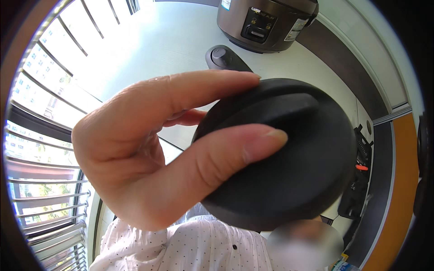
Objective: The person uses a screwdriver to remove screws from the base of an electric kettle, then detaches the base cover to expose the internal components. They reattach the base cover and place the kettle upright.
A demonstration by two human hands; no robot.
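Close to the camera, my left hand [122, 131] grips a black round lid [298, 180] with a raised ridge across its top. The thumb presses on the lid's face beside the ridge, the forefinger lies along its far edge, and the other fingers curl partly out of sight behind. Just beyond the forefinger, a dark grey handle-like part with a round button [219, 55] shows; the rest of it is hidden behind the lid. Below the lid a blurred skin-toned patch [311, 229] above white cloth appears to be my right hand or wrist, its fingers hidden.
A brown rice cooker [271, 25] stands at the far side of the pale tabletop [162, 36]. To the left is a window with metal bars [49, 176]. Black items with an orange-red piece [361, 167] lie at the right, near an orange panel [398, 180].
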